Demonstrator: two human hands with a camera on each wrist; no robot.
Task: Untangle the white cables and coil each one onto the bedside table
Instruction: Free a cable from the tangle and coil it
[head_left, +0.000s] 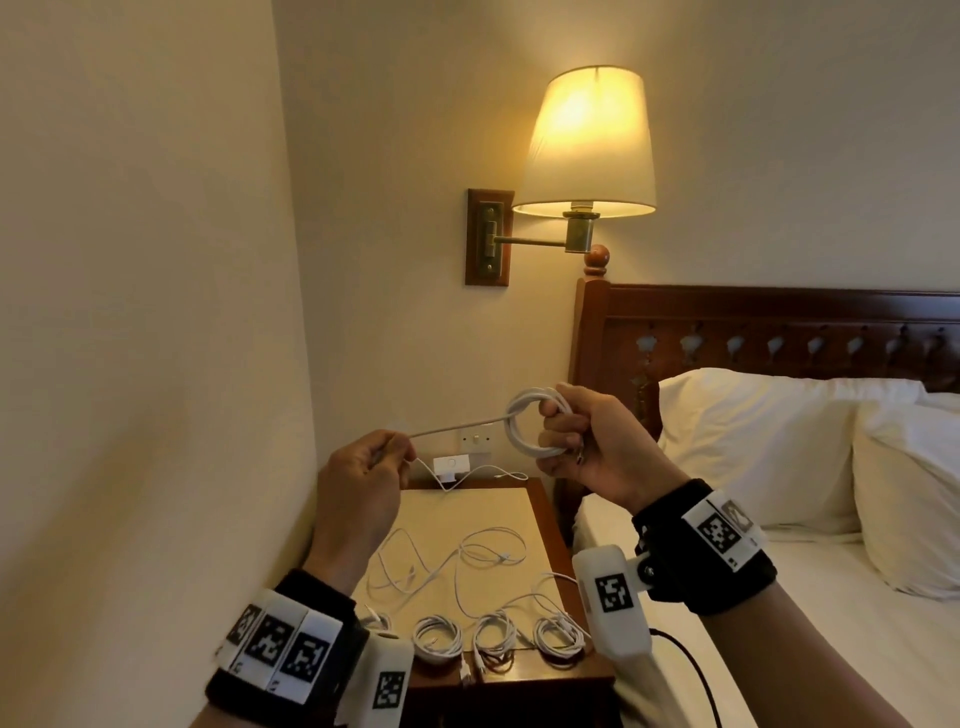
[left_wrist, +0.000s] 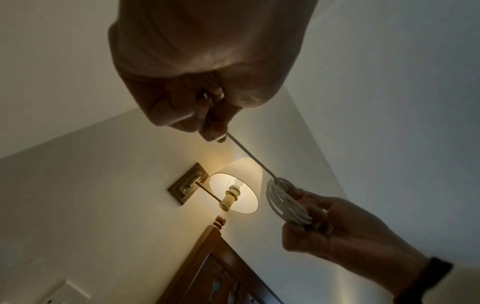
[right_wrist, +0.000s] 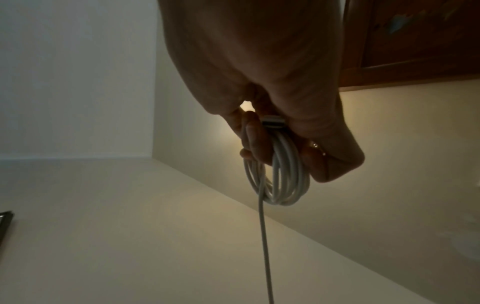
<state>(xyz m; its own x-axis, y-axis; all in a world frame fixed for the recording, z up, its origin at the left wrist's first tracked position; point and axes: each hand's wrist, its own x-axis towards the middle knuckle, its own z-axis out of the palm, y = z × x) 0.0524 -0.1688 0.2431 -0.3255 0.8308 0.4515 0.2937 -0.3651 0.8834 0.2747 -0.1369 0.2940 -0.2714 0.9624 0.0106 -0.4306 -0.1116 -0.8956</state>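
My right hand (head_left: 576, 441) holds a coil of white cable (head_left: 522, 423) up in the air above the bedside table (head_left: 543, 512), fingers curled through the loops (right_wrist: 283, 174). A straight tail of that cable (head_left: 457, 426) runs left to my left hand (head_left: 363, 467), which pinches its end (left_wrist: 221, 131). The coil (left_wrist: 284, 202) shows beside the lamp in the left wrist view. On the table lie loose tangled white cables (head_left: 467, 558) and three finished coils (head_left: 437, 636), (head_left: 496, 631), (head_left: 558, 631) along the front edge.
A lit wall lamp (head_left: 589, 145) hangs above the table. A white charger (head_left: 451, 465) is plugged in at the wall behind it. The bed with pillows (head_left: 753, 447) and a wooden headboard (head_left: 779, 317) lies to the right. A wall stands close on the left.
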